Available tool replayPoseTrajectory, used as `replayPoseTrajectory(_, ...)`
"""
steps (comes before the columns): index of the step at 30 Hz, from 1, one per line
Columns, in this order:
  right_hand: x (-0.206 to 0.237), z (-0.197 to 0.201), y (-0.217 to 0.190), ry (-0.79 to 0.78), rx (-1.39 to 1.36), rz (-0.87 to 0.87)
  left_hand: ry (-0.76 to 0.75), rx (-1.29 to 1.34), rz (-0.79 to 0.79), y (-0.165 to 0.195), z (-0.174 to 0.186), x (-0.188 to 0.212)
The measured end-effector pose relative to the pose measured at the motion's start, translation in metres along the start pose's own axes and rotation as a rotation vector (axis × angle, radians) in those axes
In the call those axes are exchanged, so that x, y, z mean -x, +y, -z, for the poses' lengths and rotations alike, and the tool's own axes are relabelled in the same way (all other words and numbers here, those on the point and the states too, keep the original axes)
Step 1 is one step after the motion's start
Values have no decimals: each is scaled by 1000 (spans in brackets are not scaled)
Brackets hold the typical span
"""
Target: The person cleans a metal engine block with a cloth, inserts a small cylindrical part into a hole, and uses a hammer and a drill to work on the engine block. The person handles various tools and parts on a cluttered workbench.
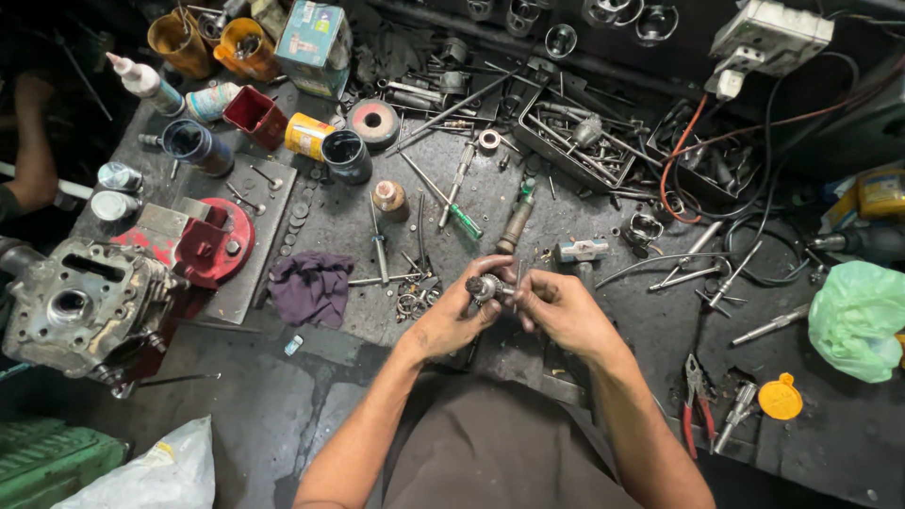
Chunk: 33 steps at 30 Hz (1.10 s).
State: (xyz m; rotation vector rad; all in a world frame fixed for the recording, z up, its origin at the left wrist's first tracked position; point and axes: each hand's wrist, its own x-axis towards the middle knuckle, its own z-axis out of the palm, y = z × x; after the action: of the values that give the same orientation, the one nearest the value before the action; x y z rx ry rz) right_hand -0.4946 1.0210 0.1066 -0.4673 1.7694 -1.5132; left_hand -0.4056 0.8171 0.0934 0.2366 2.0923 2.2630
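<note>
A small round metal part (484, 287) sits pinched between both hands above the near edge of the surface (283, 396), the left hand (452, 316) clenched around it, the right hand (566, 311) grasping its side. Steady, close work likely suits it. Around lie screwdrivers, red pliers (696, 405), a purple rag (311, 286), an engine casting (80, 306), cans in a dim, oily workshop.
</note>
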Motion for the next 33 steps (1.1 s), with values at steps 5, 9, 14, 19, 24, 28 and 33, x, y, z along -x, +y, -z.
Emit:
replayPoseTrajectory(5,-5,5,25,55,-100,-31,-30,-136,-124,12,4,-5)
replayPoseTrajectory(9,-4,6,21,81,25,-214,37,-72,-126,17,2,-10)
replayPoseTrajectory(14,-35,66,-28,-542,438,125,56,-25,-92,10,-1,-19)
replayPoseTrajectory(19,-139,57,-21,164,334,-23,16,34,-47,1,-2,-30)
replayPoseTrajectory(24,-231,11,-2,165,941,-238,-39,69,-28,-6,0,-27)
replayPoseTrajectory(28,-264,-8,12,265,1261,-100,-36,83,38,-11,-1,-16)
replayPoseTrajectory(33,-269,-11,19,326,1135,-171,1,86,-7,-4,-5,-10)
